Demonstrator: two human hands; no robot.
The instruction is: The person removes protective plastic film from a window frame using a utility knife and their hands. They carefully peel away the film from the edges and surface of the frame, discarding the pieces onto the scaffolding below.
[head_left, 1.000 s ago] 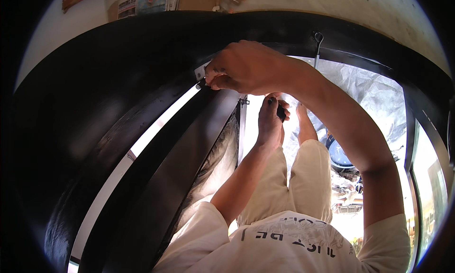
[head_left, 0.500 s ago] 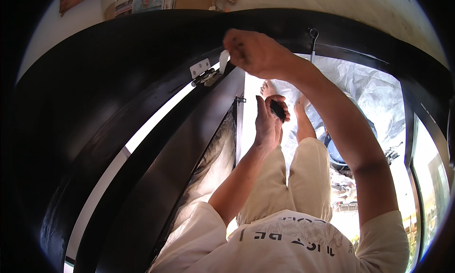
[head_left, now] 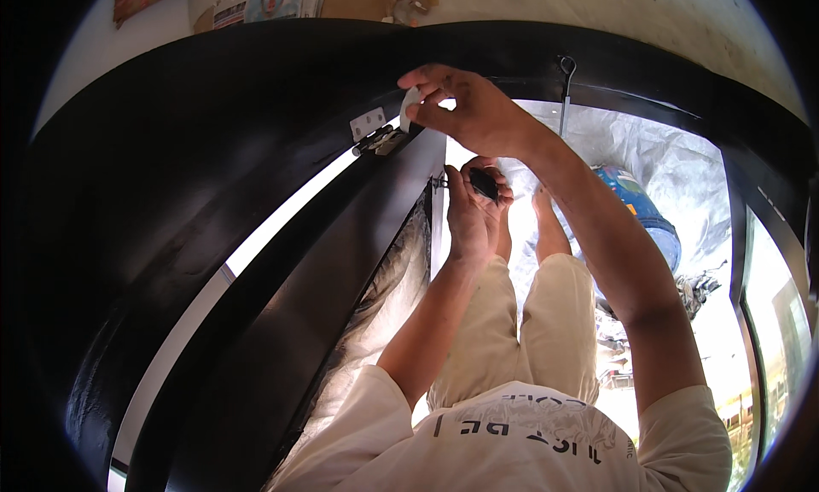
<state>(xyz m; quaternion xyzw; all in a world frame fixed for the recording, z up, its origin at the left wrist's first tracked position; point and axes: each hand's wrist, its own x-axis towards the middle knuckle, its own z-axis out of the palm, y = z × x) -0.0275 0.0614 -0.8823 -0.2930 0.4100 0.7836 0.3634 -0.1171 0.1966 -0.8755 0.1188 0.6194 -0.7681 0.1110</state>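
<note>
My right hand (head_left: 473,108) reaches up to the top corner of a black door (head_left: 316,236), beside a metal hinge (head_left: 368,125). Its thumb and fingers pinch a small whitish strip (head_left: 408,108); whether the strip is tape or paper I cannot tell, nor whether it is stuck to the corner. Lower down, my left hand (head_left: 471,223) is palm up, with its fingers curled round a small dark, rounded object (head_left: 484,185). That hand is near a small metal latch (head_left: 439,183) on the door's edge.
A black frame (head_left: 512,57) arches across the top, with a metal hook (head_left: 566,65) hanging from it. Beyond my right arm stands a blue bucket (head_left: 640,215) on plastic sheeting (head_left: 691,176). Papers (head_left: 273,1) lie on a ledge above the frame.
My right hand has turned and its fingers have spread around the whitish strip. My left hand has moved slightly up and left with the dark object. More of the bucket shows.
</note>
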